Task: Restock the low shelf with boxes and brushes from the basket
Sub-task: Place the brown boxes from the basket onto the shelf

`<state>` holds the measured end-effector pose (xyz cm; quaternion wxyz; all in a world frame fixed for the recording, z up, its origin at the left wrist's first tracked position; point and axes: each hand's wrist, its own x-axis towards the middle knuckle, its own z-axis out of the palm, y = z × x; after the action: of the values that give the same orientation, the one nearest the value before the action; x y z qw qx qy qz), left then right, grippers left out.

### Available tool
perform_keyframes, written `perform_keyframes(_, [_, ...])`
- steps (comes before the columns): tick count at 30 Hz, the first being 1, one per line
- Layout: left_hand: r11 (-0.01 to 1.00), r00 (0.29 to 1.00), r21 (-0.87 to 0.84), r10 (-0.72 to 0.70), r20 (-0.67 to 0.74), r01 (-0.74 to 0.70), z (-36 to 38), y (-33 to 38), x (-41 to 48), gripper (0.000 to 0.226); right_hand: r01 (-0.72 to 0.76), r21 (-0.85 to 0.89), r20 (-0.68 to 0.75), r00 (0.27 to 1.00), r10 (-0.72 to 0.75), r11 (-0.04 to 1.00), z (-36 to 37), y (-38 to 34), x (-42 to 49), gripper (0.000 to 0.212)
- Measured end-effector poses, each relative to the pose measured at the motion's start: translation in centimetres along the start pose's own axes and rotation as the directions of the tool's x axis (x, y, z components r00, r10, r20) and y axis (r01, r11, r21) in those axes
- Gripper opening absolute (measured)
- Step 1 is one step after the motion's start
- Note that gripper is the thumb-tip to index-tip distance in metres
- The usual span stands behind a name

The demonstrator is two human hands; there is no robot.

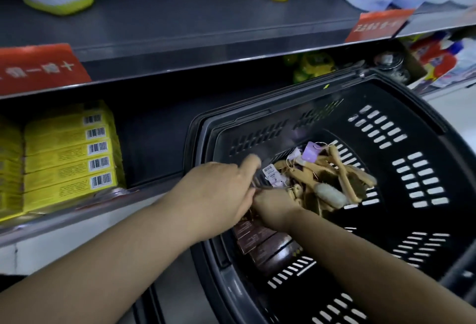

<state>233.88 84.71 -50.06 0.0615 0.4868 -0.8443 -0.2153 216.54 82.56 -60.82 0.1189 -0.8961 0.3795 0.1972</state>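
A black plastic basket [257,117] stands in front of the low shelf [77,216]. Several dark brown boxes [268,245] lie in its near left corner. A heap of wooden brushes [337,177] with paper tags fills its middle. My left hand [219,195] reaches over the basket's left wall with its fingers curled down onto the far end of the brown boxes and the index finger raised. My right hand [274,206] meets it there, curled around the same end of the boxes beside the brushes. Its fingertips are hidden.
A stack of yellow boxes [69,156] with barcodes fills the left of the low shelf, with dark open shelf space to their right. The shelf above [206,48] carries red price labels, a bottle and bagged goods. The basket sits on a grey cart frame [180,285].
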Motion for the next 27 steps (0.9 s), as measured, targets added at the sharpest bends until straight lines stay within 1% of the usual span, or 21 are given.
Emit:
perform_keyframes(1, [0.997,0.998,-0.061,-0.048,-0.035,0.045,0.0,0.2,-0.1,0.037,-0.015,0.112,-0.111,0.994,0.027,0.994,-1.3,0.0,-1.2,0.052])
perform_keyframes(2, [0.988,0.993,-0.13,-0.099,-0.068,0.089,-0.1,0.3,-0.1,0.042,0.009,0.165,-0.214,0.977,0.026,0.986,-2.7,-0.1,-2.7,0.06])
perform_keyframes(4, [0.939,0.973,-0.295,-0.211,-0.091,0.176,-0.5,0.4,-0.1,0.051,0.063,0.194,-0.381,0.925,0.016,0.979,-4.8,-0.9,-5.3,0.075])
perform_keyframes(6, [0.828,0.945,-0.485,-0.328,-0.012,0.282,-1.1,0.9,0.1,0.054,0.089,0.164,-0.557,0.83,0.017,0.982,-5.8,-1.6,-7.7,0.081])
perform_keyframes(8, [0.644,0.898,-0.652,-0.416,0.14,0.4,-1.6,1.6,0.3,0.053,0.119,0.144,-0.692,0.722,0.014,0.982,-5.8,-2.6,-9.2,0.078])
perform_keyframes(10, [0.388,0.847,-0.79,-0.444,0.292,0.475,-1.9,2.6,0.4,0.051,0.131,0.089,-0.77,0.638,-0.015,0.987,-5.2,-3.6,-10.0,0.077])
perform_keyframes(11, [0.267,0.828,-0.834,-0.45,0.336,0.483,-2.0,2.8,0.2,0.046,0.139,0.07,-0.794,0.607,-0.028,0.988,-4.8,-3.7,-10.1,0.077])
perform_keyframes(12, [0.181,0.811,-0.857,-0.462,0.359,0.483,-2.2,2.9,0.0,0.039,0.148,0.067,-0.816,0.577,-0.031,0.987,-4.6,-3.9,-10.3,0.077])
perform_keyframes(13, [0.122,0.805,-0.872,-0.461,0.374,0.475,-2.3,3.0,-0.4,0.032,0.161,0.078,-0.831,0.556,-0.025,0.984,-4.6,-4.0,-10.5,0.075])
perform_keyframes(15, [0.045,0.832,-0.888,-0.374,0.41,0.458,-2.3,2.9,-1.5,0.024,0.212,0.073,-0.856,0.515,-0.048,0.975,-4.8,-3.9,-10.8,0.071])
perform_keyframes(17, [0.023,0.855,-0.895,-0.307,0.418,0.446,-2.4,2.9,-2.4,0.02,0.248,0.041,-0.872,0.482,-0.086,0.968,-5.1,-4.1,-10.8,0.065])
perform_keyframes(18, [0.016,0.856,-0.901,-0.32,0.406,0.433,-2.4,2.8,-2.8,0.017,0.257,0.039,-0.88,0.466,-0.089,0.966,-5.1,-4.2,-10.6,0.064])
perform_keyframes(19, [0.021,0.848,-0.907,-0.363,0.386,0.421,-2.5,2.7,-2.9,0.015,0.257,0.089,-0.88,0.473,-0.045,0.962,-4.9,-4.1,-10.3,0.066])
perform_keyframes(20, [0.038,0.835,-0.91,-0.415,0.361,0.412,-2.6,2.5,-3.0,0.014,0.237,0.183,-0.863,0.504,0.04,0.954,-4.9,-3.9,-9.8,0.069])
perform_keyframes(21, [0.064,0.821,-0.911,-0.463,0.335,0.407,-2.8,2.2,-3.0,0.015,0.179,0.307,-0.807,0.57,0.157,0.935,-4.9,-3.5,-9.0,0.075])
perform_keyframes(22, [0.068,0.807,-0.913,-0.498,0.318,0.402,-3.0,1.9,-3.0,0.017,0.073,0.421,-0.69,0.672,0.267,0.904,-4.6,-2.8,-8.1,0.081])
perform_keyframes(23, [0.07,0.796,-0.917,-0.526,0.299,0.392,-3.1,1.5,-3.0,0.02,-0.075,0.468,-0.504,0.795,0.336,0.88,-3.9,-2.0,-6.9,0.082])
perform_keyframes(24, [0.064,0.784,-0.92,-0.548,0.292,0.387,-3.4,1.3,-3.0,0.022,-0.225,0.392,-0.267,0.9,0.344,0.892,-3.1,-1.2,-5.6,0.079])
perform_keyframes(25, [0.074,0.777,-0.921,-0.564,0.279,0.384,-3.4,1.0,-3.0,0.023,-0.297,0.265,-0.018,0.95,0.313,0.917,-2.3,-0.5,-4.0,0.073])
perform_keyframes(26, [0.082,0.765,-0.917,-0.583,0.273,0.39,-3.4,0.8,-3.0,0.023,-0.28,0.192,0.171,0.953,0.249,0.941,-1.3,-0.2,-2.5,0.072])
perform_keyframes(27, [0.111,0.762,-0.911,-0.593,0.26,0.397,-3.3,0.5,-2.9,0.022,-0.239,0.132,0.32,0.929,0.187,0.962,-0.3,-0.3,-1.1,0.076])
